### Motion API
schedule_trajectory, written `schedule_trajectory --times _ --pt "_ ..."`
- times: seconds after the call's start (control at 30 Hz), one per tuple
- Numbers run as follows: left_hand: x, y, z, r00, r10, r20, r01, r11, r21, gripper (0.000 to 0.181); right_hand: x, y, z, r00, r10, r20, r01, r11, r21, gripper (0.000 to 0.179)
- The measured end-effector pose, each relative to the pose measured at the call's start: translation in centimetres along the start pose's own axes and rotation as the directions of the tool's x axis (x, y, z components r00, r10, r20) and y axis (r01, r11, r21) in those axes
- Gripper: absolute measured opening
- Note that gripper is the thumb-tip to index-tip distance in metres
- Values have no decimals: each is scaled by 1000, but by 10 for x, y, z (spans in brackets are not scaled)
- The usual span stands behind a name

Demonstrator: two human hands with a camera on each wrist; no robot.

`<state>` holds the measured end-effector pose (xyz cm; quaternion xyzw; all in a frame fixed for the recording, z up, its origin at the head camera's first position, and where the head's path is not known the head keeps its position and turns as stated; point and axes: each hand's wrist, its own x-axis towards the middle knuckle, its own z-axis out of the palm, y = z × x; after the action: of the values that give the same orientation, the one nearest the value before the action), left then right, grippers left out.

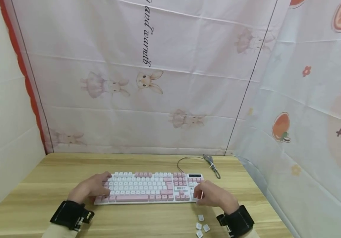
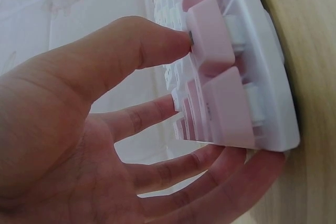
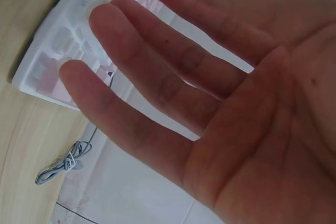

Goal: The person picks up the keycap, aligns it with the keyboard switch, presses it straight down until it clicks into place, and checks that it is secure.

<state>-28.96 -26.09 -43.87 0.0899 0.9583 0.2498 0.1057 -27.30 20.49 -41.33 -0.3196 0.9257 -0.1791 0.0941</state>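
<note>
A white keyboard (image 1: 137, 187) with pink and white keys lies on the table in the head view. My left hand (image 1: 91, 185) grips its left end. In the left wrist view, the thumb (image 2: 157, 45) presses a pink key (image 2: 210, 38) while other fingers reach round the end. Over the number pad is my right hand (image 1: 213, 194), fingers bent down. The right wrist view shows its fingertips at the number pad (image 3: 58, 80), where caps are off some keys. I cannot tell whether thumb and index finger pinch a keycap. Several loose white keycaps (image 1: 201, 218) lie near the right hand.
Behind the keyboard, a grey cable (image 1: 211, 164) is bundled with a white tie. The wooden table (image 1: 146, 218) is bounded by printed cloth at the back (image 1: 158, 99), left (image 1: 6, 145) and right (image 1: 310, 158). Black bands (image 1: 238, 222) circle both wrists.
</note>
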Motion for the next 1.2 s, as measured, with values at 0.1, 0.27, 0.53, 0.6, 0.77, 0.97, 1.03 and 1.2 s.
schedule_trajectory --times 0.1,0.27,0.53,0.6,0.77,0.97,1.03,1.2 --pt "0 2 -2 1000 -5 -1 5 1000 -1 66 -2 -1 1 1000 1 12 -1 1000 9 11" --pt "3 2 -2 1000 0 4 0 1000 3 66 -7 -2 3 997 19 71 -22 999 41 15" --pt "5 1 -1 1000 17 4 -17 1000 3 67 -14 0 10 985 98 145 -103 994 32 25" --pt "4 2 -1 1000 9 3 -9 1000 4 67 -15 0 12 982 123 145 -125 992 7 26" --pt "3 2 1 1000 2 8 -2 1000 10 65 -15 -1 15 974 168 151 -163 986 -42 27" --pt "1 3 0 1000 -4 7 4 1000 -3 66 -13 -5 18 963 217 161 -208 976 -69 24" --pt "1 3 -1 1000 -4 5 4 1000 -7 66 -12 -6 19 959 230 164 -221 972 -75 25" --pt "0 1 -1 1000 -12 11 12 1000 -1 65 -11 -9 20 966 207 154 -196 977 -89 27"
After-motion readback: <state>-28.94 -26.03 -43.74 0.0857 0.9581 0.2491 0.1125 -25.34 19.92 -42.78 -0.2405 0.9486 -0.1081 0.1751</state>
